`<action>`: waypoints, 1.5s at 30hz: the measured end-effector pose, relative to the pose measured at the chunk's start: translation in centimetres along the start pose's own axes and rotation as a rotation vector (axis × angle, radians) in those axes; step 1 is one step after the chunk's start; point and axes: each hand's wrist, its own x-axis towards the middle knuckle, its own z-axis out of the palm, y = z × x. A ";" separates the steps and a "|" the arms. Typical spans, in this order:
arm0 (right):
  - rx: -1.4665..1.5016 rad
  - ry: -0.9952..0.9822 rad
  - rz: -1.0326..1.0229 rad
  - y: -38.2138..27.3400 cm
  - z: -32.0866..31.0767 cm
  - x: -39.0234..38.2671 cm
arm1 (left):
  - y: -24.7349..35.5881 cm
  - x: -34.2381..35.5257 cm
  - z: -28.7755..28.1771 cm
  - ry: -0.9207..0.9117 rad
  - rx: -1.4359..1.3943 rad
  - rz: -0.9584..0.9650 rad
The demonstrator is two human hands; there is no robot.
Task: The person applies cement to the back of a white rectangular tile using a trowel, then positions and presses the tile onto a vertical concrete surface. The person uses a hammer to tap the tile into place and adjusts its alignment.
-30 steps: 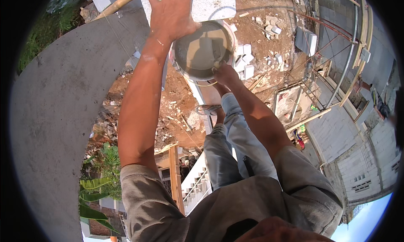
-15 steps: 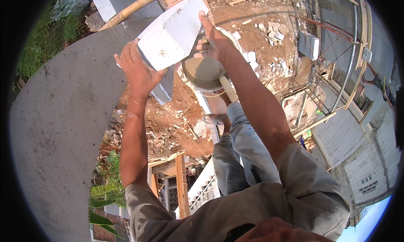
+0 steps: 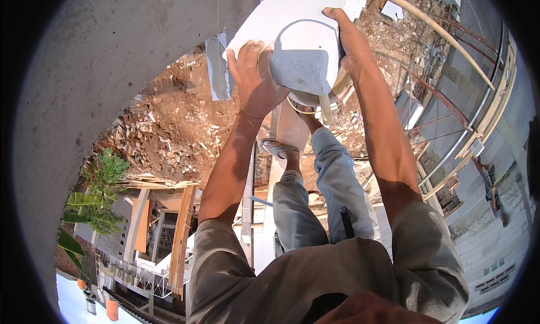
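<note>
I hold a large white concrete block [image 3: 304,48] between both hands, out in front of me at the top of the view. My left hand [image 3: 256,79] presses on its left side near the close end, fingers spread over the face. On the right edge, my right hand [image 3: 354,42] grips with the thumb over the top. Beneath the block is a round bucket [image 3: 342,89], mostly hidden by it. A pale tool handle [image 3: 325,109] sticks out of the bucket toward me.
My feet, one sandal [image 3: 274,148] showing, are on a narrow ledge [image 3: 293,128] high above rubble-strewn ground [image 3: 180,115]. A broad grey concrete surface [image 3: 73,93] curves along the left. Bamboo poles [image 3: 436,28] and scaffolding run on the right, before a block wall [image 3: 484,245].
The block has shifted right and turned, now covering most of the bucket, whose grey mix showed before. Both hands moved with it. The whole view has turned.
</note>
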 end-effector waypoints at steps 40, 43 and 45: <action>-1.180 0.113 -0.632 45.6 -3.4 -26.8 | 12.1 -24.9 -6.7 -0.016 -0.278 -1.382; -1.032 0.086 -0.620 44.7 -4.9 -25.8 | 11.8 -26.9 -2.5 -0.174 0.062 -1.333; -0.860 0.036 -0.654 41.2 -7.3 -25.3 | 11.9 -28.1 -2.1 -0.036 -0.044 -1.274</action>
